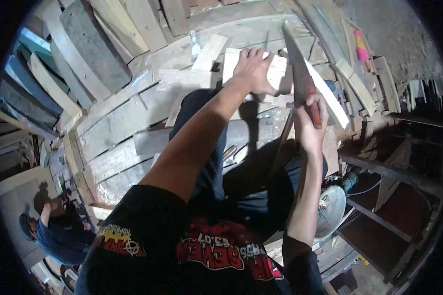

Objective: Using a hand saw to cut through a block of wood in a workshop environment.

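My left hand [253,71] grips a pale wooden board [279,73] from above, its fingers over the far side and the thumb toward me. In my right hand [311,125] is a handsaw [295,61] with an orange-red handle, the fingers closed round it. The saw's blade points away from me and stands at the right end of the board. Whether its teeth touch the wood I cannot tell. A long pale strip [325,91] of wood lies just right of the blade. My bent legs are beneath the board and cast a dark shadow.
A plank platform [113,123] spreads around me. Timber pieces [96,44] lean at the far left. A white bottle [195,46] and a short offcut [210,51] lie beyond the board. A pink-and-yellow object [362,46] is far right, a round basin [331,211] near right. Another person [59,236] sits lower left.
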### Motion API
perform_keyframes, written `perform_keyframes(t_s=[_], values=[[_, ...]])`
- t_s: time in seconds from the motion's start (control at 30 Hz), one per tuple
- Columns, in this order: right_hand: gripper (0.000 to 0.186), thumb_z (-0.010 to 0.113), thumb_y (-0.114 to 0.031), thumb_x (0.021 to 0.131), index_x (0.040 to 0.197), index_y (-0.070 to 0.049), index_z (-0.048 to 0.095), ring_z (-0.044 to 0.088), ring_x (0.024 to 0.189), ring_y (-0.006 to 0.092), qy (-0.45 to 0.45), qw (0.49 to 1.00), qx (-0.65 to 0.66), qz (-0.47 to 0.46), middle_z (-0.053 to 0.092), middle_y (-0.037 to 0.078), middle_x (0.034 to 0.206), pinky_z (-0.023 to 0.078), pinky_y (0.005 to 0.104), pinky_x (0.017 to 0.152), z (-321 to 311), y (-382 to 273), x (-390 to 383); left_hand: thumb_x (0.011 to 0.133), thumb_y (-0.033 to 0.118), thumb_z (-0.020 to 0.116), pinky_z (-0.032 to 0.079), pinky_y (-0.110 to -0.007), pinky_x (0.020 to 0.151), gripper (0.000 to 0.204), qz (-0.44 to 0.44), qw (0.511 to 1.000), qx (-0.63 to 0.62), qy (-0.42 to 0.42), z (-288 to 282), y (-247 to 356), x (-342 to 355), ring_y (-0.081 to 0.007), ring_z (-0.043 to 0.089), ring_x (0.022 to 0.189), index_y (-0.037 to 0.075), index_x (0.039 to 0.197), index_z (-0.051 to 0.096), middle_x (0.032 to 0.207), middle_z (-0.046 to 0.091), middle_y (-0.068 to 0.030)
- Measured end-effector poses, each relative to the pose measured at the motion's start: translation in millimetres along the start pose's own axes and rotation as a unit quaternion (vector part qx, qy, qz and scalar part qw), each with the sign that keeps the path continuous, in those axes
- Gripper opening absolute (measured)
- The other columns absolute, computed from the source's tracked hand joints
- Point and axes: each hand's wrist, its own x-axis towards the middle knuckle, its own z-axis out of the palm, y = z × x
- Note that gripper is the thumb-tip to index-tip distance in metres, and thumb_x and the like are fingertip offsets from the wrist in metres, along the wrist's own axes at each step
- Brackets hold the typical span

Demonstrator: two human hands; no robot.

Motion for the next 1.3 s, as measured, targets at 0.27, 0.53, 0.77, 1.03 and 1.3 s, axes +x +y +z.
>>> perform_keyframes(t_s=[0.27,0.53,0.77,1.03,1.3], values=[[0.027,0.068,0.006,0.087,0.099,-0.01,0.05,0.046,0.074,0.0075,0.073,0.986,0.123,0.08,0.047,-0.002,0.082,0.042,0.0254,0.068,-4.7,-5.0,-107.0,0.05,0.066,0.091,0.024,-0.054,0.125,0.135,0.111,0.994,-0.008,-0.005,-1.9,8.4,-5.7,-0.0374,0.041,0.147,0.01,0.163,0.044,0.154,0.049,-0.0224],[0.023,0.071,0.001,0.091,0.097,-0.009,0.052,0.044,0.073,0.0061,0.086,0.995,0.041,-0.034,0.046,-0.004,0.08,0.038,0.0249,0.067,2.6,-3.0,-74.9,0.053,0.066,0.091,0.025,-0.054,0.123,0.132,0.106,0.993,0.01,0.045,-5.4,9.0,5.7,-0.0373,0.043,0.143,0.006,0.16,0.046,0.148,0.052,-0.0216],[0.027,0.075,-0.004,0.094,0.112,-0.009,0.055,0.051,0.083,0.0047,0.021,0.988,0.143,-0.062,0.054,-0.004,0.091,0.04,0.022,0.07,-40.2,-59.1,-34.6,0.049,0.061,0.092,0.028,-0.058,0.12,0.134,0.103,0.993,-0.013,0.055,8.4,3.7,-3.1,-0.0395,0.046,0.141,0.011,0.163,0.042,0.145,0.052,-0.0218],[0.023,0.071,-0.011,0.103,0.119,-0.011,0.055,0.04,0.056,0.0013,-0.003,0.954,0.298,-0.031,0.054,-0.006,0.079,0.028,0.0213,0.049,-54.3,-72.1,-3.4,0.047,0.059,0.093,0.03,-0.055,0.119,0.131,0.147,0.988,0.01,0.042,5.7,5.2,-2.2,-0.0421,0.048,0.139,0.011,0.159,0.045,0.147,0.052,-0.0229],[0.014,0.068,-0.015,0.107,0.112,-0.011,0.056,0.043,0.056,0.0014,0.007,0.965,0.26,-0.019,0.055,-0.005,0.081,0.032,0.0222,0.048,-43.7,-79.9,-3.1,0.047,0.068,0.093,0.028,-0.056,0.121,0.137,0.153,0.987,0.006,0.046,6.4,13.5,-8.2,-0.0421,0.043,0.142,0.008,0.16,0.045,0.146,0.052,-0.0238]])
